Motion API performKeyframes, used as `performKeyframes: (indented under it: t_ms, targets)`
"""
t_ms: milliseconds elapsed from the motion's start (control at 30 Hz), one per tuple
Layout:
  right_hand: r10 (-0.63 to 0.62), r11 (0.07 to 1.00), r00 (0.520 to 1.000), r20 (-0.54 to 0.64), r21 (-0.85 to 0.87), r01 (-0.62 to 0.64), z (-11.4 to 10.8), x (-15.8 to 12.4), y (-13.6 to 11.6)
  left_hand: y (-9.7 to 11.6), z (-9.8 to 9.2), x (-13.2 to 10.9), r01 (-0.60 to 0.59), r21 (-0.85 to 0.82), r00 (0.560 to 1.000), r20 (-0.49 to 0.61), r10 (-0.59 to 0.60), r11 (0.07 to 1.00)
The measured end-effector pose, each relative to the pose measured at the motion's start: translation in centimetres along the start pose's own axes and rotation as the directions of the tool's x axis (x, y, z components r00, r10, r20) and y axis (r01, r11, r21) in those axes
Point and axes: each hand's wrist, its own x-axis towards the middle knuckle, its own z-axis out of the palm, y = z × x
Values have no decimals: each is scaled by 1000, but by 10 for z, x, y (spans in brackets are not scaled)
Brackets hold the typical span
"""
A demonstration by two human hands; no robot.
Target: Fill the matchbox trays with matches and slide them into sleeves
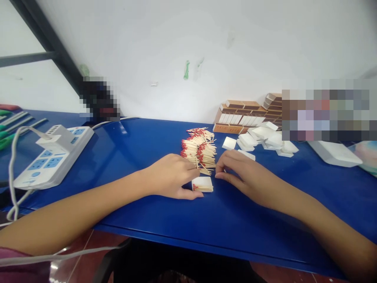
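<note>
A small white matchbox tray lies on the blue table with some red-tipped matches inside it. My left hand closes on that tray, thumb along its near side and fingers at the far side. Just beyond is a large heap of loose matches, their red heads mostly toward the left. To the right of the tray, my right hand is curled, with thumb and forefinger tips brought together. Whatever those fingertips may hold is too small to make out. Several white trays are piled behind my right hand.
Brown-and-white matchboxes are stacked against the white wall. A white power strip with a plugged-in cable sits at the left, near green-handled tools. At the right rests a white box. The table's front edge runs below my arms.
</note>
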Motion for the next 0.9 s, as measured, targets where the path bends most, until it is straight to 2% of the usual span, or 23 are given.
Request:
performKeyframes:
  t_ms: [200,333,467,633,767,900]
  targets:
    - [42,996,980,-194,91,-24,-2,2,-11,0,2,-1,18,-10,999,-31,-18,1000]
    - [34,982,973,-227,190,10,0,4,-20,1,3,0,27,-42,998,-58,-30,999]
    - [164,946,951,-262,316,-76,4,4,-27,0,3,2,69,-35,985,-155,-73,997]
    - [280,894,908,-311,428,-129,11,5,-32,1,5,2,102,-25,979,-176,-105,994]
    - [261,901,920,-292,415,-124,18,5,-29,1,5,2,115,5,969,-221,-111,993]
    - [150,963,951,-271,257,-79,19,5,-22,0,4,3,105,44,967,-238,-91,994]
